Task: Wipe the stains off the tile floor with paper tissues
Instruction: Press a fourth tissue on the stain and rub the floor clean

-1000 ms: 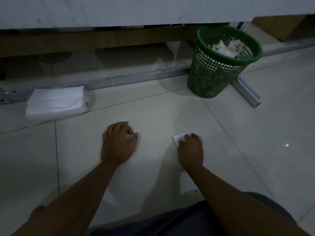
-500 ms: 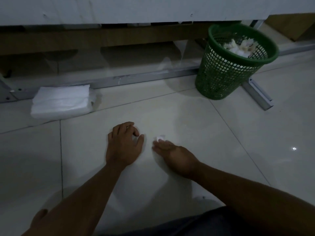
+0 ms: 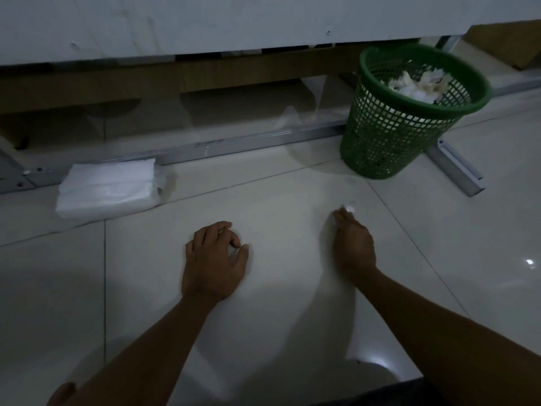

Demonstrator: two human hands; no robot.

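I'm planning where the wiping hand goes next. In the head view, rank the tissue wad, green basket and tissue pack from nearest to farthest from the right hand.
1. Tissue wad: at the fingertips of the right hand.
2. Green basket: ahead, slightly right, on the floor.
3. Tissue pack: far left, beyond the left hand.

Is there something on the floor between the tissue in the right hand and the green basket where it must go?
Nothing visible. The right hand holds the small crumpled white paper tissue against the pale tile floor; only bare tile lies between it and the green plastic mesh wastebasket, which stands farther away and slightly right.
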